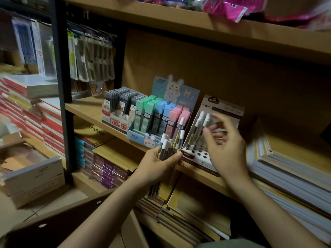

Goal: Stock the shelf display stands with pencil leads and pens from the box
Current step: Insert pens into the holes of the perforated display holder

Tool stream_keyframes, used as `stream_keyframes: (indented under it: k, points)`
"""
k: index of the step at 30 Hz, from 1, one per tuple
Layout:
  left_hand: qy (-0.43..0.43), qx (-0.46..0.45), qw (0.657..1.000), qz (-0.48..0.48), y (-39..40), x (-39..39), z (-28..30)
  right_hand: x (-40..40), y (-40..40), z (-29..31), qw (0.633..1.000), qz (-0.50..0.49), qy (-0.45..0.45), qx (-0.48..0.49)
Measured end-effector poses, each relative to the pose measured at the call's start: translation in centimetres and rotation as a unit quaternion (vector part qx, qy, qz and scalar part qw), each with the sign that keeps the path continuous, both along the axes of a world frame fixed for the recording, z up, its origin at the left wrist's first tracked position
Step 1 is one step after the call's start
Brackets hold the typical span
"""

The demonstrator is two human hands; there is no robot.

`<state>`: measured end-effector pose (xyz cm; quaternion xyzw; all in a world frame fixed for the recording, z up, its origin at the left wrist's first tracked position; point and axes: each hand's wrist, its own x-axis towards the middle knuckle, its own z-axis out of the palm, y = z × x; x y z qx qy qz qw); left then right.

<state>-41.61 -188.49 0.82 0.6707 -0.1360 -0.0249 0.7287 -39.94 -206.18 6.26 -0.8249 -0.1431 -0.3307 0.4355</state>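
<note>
Setting: wooden shelf unit [86,107] with a black metal upright [61,86], dim light, stock on every level.
Far left: stacks of red-spined notebooks [26,111] outside the upright, with a white cardboard carton [34,178] below them.
Back left: clear hanging packets [91,58] behind the upright, blurred.
Middle shelf, left: white cardboard display tray of dark grey pencil lead cases [118,106], marked 0.7 and HB.
Beside it: pale blue rabbit-print display stand [157,113] touching that tray, holding rows of green, blue and pink lead cases, upright.
Bottom left: brown cardboard box flap [59,217] nearest to me.
My left hand [157,167]: fingers curled round a bundle of clear-barrelled pens with white caps [170,145], caps pointing up, held just in front of the rabbit stand's lower right corner.
Middle shelf, centre right: white pen display stand with round holes [198,154], tilted back, a few white-capped pens standing in its left holes.
My right hand [223,142]: hovering in front of that stand, fingers loosely spread and slightly bent, holding nothing; fingertips blurred.
Right: slanted stacks of grey-edged paper pads [290,172] on the same shelf.
Lower shelf: flat piles of tan exercise books [197,203].
Top shelf: pink plastic bags [232,8].
</note>
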Motion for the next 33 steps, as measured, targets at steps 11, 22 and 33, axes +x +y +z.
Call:
stream_keyframes:
  k: [11, 22, 33]
  points:
    - [0.040, -0.025, 0.999, -0.008, 0.0, 0.3, -0.5, -0.2, -0.5, 2.6, 0.997, 0.057, 0.045, 0.035]
    - [0.086, -0.060, 0.994, -0.035, -0.2, 0.6, -0.9, 1.3, -1.3, 1.9, 0.993, -0.032, -0.072, -0.084]
    - [0.079, -0.062, 0.993, -0.063, -0.1, 0.7, -1.3, 1.3, -0.8, 0.5, 0.993, -0.042, -0.061, -0.097]
